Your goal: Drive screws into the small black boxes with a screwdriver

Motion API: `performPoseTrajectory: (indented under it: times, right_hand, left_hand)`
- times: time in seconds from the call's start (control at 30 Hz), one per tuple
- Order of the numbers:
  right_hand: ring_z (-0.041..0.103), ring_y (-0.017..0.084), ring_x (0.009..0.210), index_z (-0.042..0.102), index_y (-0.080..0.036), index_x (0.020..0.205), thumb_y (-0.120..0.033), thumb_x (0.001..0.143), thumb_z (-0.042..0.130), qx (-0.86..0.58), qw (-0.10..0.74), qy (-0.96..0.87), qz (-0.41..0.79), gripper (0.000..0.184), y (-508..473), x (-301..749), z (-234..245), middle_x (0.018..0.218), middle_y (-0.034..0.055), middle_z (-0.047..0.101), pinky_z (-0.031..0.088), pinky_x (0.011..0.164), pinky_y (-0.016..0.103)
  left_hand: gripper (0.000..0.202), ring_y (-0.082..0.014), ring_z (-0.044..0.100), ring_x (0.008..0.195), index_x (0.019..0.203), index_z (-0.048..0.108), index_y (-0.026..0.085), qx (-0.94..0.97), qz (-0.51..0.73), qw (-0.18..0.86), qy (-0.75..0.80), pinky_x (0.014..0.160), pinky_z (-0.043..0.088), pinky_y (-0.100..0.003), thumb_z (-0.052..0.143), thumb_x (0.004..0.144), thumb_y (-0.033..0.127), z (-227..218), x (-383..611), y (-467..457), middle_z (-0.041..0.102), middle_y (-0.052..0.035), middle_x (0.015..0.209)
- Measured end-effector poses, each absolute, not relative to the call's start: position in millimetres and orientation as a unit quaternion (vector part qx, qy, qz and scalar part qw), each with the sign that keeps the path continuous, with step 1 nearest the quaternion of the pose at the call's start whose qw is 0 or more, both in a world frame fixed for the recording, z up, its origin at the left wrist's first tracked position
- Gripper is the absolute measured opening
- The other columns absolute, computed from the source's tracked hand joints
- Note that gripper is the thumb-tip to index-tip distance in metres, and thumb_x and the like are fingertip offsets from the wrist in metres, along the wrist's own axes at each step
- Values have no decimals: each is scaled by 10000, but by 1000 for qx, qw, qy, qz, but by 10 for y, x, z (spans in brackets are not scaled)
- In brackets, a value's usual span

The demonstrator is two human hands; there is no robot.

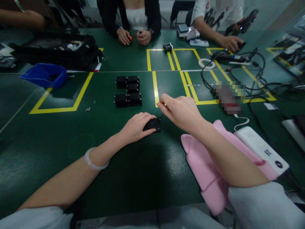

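Observation:
My left hand (138, 128) is closed around a small black box-shaped part (153, 124), holding it down on the green table. My right hand (182, 111) pinches a thin dark rod-like tool (162, 116), its far end slanting down to the right side of that part. Most of the tool is hidden by my fingers, so its kind cannot be made out. Just beyond my left hand, several similar black box-shaped parts (128, 92) stand together in rows. A few tiny metal screws (88, 109) lie on the table to their left.
A blue bin (45, 75) and black trays (59, 52) stand at the left. Near my right forearm are a pink cloth item (202, 162), a white power bank (259, 149) and cables (262, 73). Co-workers' hands (124, 36) rest across the table.

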State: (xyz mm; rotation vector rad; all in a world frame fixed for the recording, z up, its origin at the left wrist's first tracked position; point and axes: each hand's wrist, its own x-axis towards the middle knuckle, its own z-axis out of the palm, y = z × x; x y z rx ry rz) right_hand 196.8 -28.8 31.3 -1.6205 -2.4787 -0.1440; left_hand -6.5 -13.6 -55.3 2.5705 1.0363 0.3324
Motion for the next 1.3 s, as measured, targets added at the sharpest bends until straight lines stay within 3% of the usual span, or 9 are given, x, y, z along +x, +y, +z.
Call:
performPoseTrajectory:
  times: [0.13, 0.3, 0.5, 0.63, 0.83, 0.93, 1.03, 1.2, 1.3]
  right_hand:
    - [578, 134, 619, 493, -194, 1212, -299, 979, 272, -546, 108, -831, -17, 338, -296, 1954, 313, 800, 6, 689, 194, 544, 257]
    - [574, 146, 610, 584, -209, 1044, -416, 994, 256, -540, 89, -835, -50, 391, -297, 1973, 325, 739, 21, 676, 158, 546, 271]
    - [557, 125, 610, 525, -203, 1187, -302, 979, 281, -527, 118, -841, -16, 336, -293, 1979, 324, 779, 1, 683, 189, 545, 259]
    - [561, 132, 609, 593, -214, 1027, -406, 994, 260, -528, 113, -840, -45, 386, -288, 1969, 321, 749, 14, 683, 164, 541, 267]
    - [570, 124, 618, 496, -211, 1264, -270, 971, 266, -530, 114, -840, -30, 377, -300, 1946, 307, 791, 2, 698, 189, 549, 262]
    - [579, 117, 651, 558, -198, 1145, -370, 994, 255, -510, 138, -849, -19, 380, -287, 1962, 276, 834, 10, 708, 208, 569, 256]
    - [567, 117, 629, 599, -194, 1057, -484, 998, 224, -499, 141, -855, -30, 478, -253, 1976, 222, 748, 8, 689, 206, 572, 253]
    - [568, 103, 640, 588, -178, 1149, -243, 974, 235, -513, 178, -837, -65, 400, -194, 1973, 108, 740, -1, 670, 226, 573, 247]
    - [571, 99, 644, 615, -177, 1072, -287, 988, 230, -500, 198, -840, -73, 410, -176, 1980, 64, 739, 0, 667, 243, 584, 246]
  left_hand:
    - [389, -256, 556, 1035, 1217, 522, 189, 907, 113, 176, 365, 897, 439, -404, 555, 915, 432, -544, -66, -139, 607, -89, 1153]
    - [392, -261, 556, 1042, 1213, 524, 187, 907, 114, 174, 365, 901, 440, -407, 557, 913, 437, -548, -66, -136, 608, -90, 1150]
    - [379, -261, 561, 1028, 1201, 525, 195, 907, 118, 175, 365, 889, 447, -412, 551, 912, 439, -558, -72, -128, 607, -93, 1147]
    - [386, -261, 560, 1029, 1210, 522, 192, 908, 116, 173, 364, 888, 448, -409, 550, 915, 438, -552, -71, -134, 609, -92, 1145]
    - [379, -259, 554, 1031, 1204, 523, 181, 908, 122, 170, 362, 902, 449, -410, 563, 906, 411, -558, -69, -137, 606, -94, 1147]
    - [387, -265, 555, 1040, 1207, 522, 179, 908, 122, 169, 364, 909, 451, -417, 562, 904, 416, -562, -65, -136, 605, -99, 1158]
    - [387, -268, 554, 1060, 1205, 528, 182, 905, 126, 174, 366, 926, 447, -423, 565, 901, 418, -559, -61, -139, 606, -98, 1168]
    - [375, -256, 556, 1041, 1206, 526, 192, 905, 123, 179, 367, 903, 451, -405, 567, 903, 409, -550, -63, -146, 605, -85, 1153]
    - [375, -254, 556, 1034, 1201, 528, 186, 906, 126, 178, 363, 902, 451, -405, 565, 906, 414, -553, -64, -142, 605, -85, 1144]
